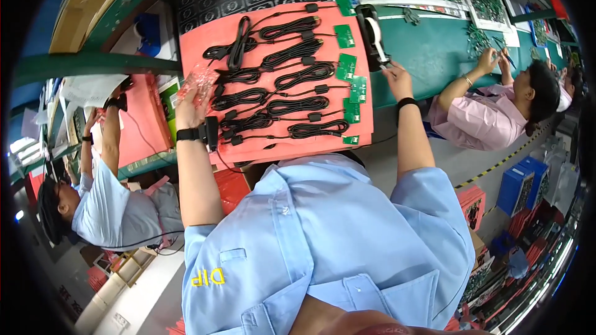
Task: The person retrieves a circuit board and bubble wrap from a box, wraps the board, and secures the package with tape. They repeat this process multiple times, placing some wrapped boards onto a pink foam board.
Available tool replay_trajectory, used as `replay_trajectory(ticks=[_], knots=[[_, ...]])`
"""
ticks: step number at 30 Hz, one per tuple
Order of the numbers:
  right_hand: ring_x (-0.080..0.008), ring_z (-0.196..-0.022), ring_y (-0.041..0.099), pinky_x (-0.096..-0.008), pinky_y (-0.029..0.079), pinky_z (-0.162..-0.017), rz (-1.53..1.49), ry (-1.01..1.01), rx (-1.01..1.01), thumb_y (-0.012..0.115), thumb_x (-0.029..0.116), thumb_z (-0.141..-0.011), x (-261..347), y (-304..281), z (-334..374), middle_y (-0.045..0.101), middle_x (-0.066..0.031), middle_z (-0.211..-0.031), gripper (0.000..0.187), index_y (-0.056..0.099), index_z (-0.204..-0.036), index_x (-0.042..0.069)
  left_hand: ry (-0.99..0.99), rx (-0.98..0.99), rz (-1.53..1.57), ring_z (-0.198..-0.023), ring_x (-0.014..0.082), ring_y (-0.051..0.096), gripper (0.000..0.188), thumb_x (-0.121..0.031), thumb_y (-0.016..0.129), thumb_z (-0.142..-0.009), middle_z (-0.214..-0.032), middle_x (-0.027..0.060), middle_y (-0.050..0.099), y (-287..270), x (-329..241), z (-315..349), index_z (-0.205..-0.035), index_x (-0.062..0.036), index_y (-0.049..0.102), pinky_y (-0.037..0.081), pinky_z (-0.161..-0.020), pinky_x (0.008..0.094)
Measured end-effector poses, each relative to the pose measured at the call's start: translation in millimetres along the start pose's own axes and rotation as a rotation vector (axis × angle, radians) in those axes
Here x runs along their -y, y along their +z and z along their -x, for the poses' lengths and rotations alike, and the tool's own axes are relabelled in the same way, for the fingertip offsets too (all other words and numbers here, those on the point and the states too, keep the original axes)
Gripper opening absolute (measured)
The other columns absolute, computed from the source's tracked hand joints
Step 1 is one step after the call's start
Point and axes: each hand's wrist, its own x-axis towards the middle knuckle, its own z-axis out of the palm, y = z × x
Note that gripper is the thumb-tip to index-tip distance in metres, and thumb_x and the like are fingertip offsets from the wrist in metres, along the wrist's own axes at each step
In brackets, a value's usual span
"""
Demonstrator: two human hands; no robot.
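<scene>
Held in the left hand point(194, 102), between thumb and curled fingers: clear plastic wrap point(203, 78), projecting beyond the fingertips. Located over the left edge of the pink sheet point(210, 31), just beside the nearest of the black coiled cables point(293, 53). Placed with the right hand point(398, 79) at the near end of the black tape dispenser point(366, 38), thumb and forefinger close together. Cannot tell from this view about any tape pinched there. Mounted in the dispenser, beyond the right fingertips: white tape point(375, 32). Arranged between both hands: cables in rows on the sheet, with green circuit boards point(344, 36) along the right side, near the dispenser.
</scene>
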Motion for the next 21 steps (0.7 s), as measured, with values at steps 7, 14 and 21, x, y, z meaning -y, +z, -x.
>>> replay_trajectory(ticks=[7,14,21], knots=[[-0.0204,-0.088,0.061,-0.0301,0.046,-0.082,-0.136,-0.119,0.002,0.058,0.014,-0.088,124,-48,17,0.063,-0.0088,-0.093,0.017,0.068,-0.097,0.003,0.052,0.025,-0.017,-0.102,0.0285,0.059,0.026,0.004,0.046,-0.089,-0.112,0.0162,0.058,10,24,26,-0.115,0.0044,0.050,0.052,-0.089,0.0398],[-0.0092,-0.070,0.056,-0.0219,0.048,-0.064,-0.603,-0.316,0.626,0.054,0.006,-0.090,320,54,46,0.058,-0.0033,-0.081,0.029,0.056,-0.118,-0.002,0.069,0.155,-0.150,-0.096,0.0237,0.062,0.026,0.004,0.050,-0.088,-0.107,0.0123,0.061,28,39,38,-0.114,0.0022,0.052,0.054,-0.084,0.0361],[-0.0151,-0.065,0.057,-0.0264,0.049,-0.062,-0.528,-0.191,0.662,0.058,0.014,-0.088,340,166,35,0.059,-0.0070,-0.074,0.064,0.024,-0.141,0.003,0.063,0.288,-0.077,-0.093,0.0228,0.063,0.027,0.007,0.049,-0.085,-0.106,0.0135,0.062,34,49,47,-0.112,0.0023,0.052,0.054,-0.083,0.0352]])
